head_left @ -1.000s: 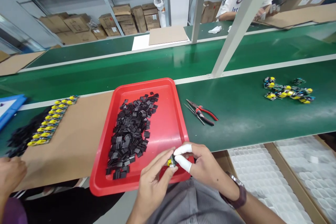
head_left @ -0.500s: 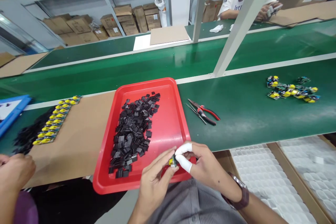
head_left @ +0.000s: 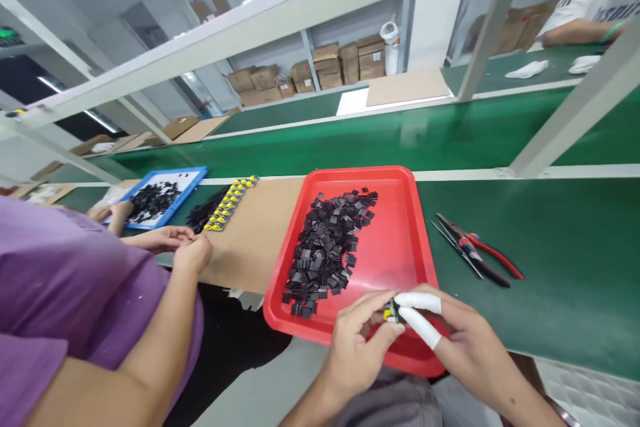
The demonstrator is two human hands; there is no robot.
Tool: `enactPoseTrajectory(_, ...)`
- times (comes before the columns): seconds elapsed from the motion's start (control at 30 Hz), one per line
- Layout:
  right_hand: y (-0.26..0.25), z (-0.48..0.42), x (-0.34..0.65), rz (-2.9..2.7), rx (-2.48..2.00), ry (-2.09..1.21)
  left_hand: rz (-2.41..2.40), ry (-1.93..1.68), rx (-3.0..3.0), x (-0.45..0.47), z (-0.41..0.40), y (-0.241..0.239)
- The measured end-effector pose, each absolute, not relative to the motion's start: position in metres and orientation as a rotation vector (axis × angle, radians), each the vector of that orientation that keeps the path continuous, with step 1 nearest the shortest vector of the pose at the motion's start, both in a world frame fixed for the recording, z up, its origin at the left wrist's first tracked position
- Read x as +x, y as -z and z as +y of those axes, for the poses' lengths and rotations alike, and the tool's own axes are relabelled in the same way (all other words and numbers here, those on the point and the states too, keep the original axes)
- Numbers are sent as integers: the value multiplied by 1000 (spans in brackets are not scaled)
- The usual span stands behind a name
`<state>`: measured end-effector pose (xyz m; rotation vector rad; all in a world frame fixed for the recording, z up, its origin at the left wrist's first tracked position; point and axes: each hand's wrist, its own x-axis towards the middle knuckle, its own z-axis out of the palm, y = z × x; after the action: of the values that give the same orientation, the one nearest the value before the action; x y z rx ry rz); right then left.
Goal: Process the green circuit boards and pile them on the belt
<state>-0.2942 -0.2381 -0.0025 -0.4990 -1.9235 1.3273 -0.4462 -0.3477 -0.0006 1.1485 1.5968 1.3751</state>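
Note:
My left hand (head_left: 359,340) and my right hand (head_left: 453,340) meet over the near edge of a red tray (head_left: 403,240). Together they pinch a small circuit board with a yellow part (head_left: 391,312). White finger cots cover two fingertips of my right hand. A heap of small black square pieces (head_left: 330,243) lies in the tray, just beyond my hands.
Red-handled pliers (head_left: 480,255) lie on the green bench right of the tray. On the left sits a person in a purple sleeve (head_left: 75,293), hands near a row of yellow-topped boards (head_left: 227,203) and a blue tray (head_left: 157,197). Another person's arm (head_left: 575,32) shows far right. A green belt (head_left: 350,137) runs behind.
The view has swung left, bringing the person in purple and the blue tray into sight. My hands still hold the small board at the tray's near edge.

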Motion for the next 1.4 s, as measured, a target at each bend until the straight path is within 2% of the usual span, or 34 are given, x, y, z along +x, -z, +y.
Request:
enactPoseTrajectory(0.2,-15,-227,-324,-1941,-425,-1454,1590,-1567,1079,-460,-351,-4)
enactPoseTrajectory(0.57,-15,-228,-338,-1905,-453,-1711,1749,-1580,1360,-473,-361,5)
enactPoseTrajectory(0.7,-16,-225,-332,-1935,-462,-1687,1792,-1494,1429,-472,-361,3)
enactPoseTrajectory(0.9,-10,-228,-331,-1796,-595,-1873,1575,-1585,1180,-468,-355,-2)
enactPoseTrajectory(1.03,-13,-230,-330,-1828,-630,-1763,1504,-1588,1117,-467,-353,-1)
enactPoseTrajectory(1.4,-18,-232,-327,-2065,-616,-1394,1760,-1479,1268,-475,-353,10)
